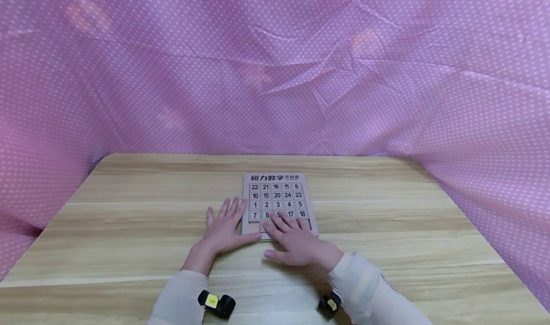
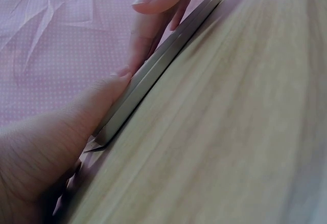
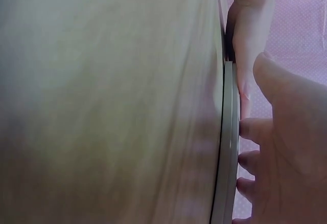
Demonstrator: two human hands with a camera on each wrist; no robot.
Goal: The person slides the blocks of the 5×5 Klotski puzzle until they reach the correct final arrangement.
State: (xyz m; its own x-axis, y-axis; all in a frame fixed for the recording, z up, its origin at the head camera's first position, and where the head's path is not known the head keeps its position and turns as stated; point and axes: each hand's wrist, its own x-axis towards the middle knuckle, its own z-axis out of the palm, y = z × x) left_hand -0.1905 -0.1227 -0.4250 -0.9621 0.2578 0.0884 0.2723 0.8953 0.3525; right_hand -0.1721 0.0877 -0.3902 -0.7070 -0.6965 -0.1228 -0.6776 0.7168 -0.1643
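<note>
left grip (image 1: 222, 235) and right grip (image 1: 296, 245) touch the board (image 1: 309, 208), fingers apart; only head view shows its numbers (image 1: 277, 195).

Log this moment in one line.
sliding number puzzle: flat on wood-grain table; empty slot: bottom-left; left hand: fingers spread, thumb at puzzle's near edge; right hand: fingers on puzzle's lower rows

A pink cloth (image 1: 275, 86), dotted white and creased, hangs behind the desk (image 1: 129, 239) and drapes along its left and right sides. The desktop shows pale wood grain with darker brown bands running crosswise.
</note>
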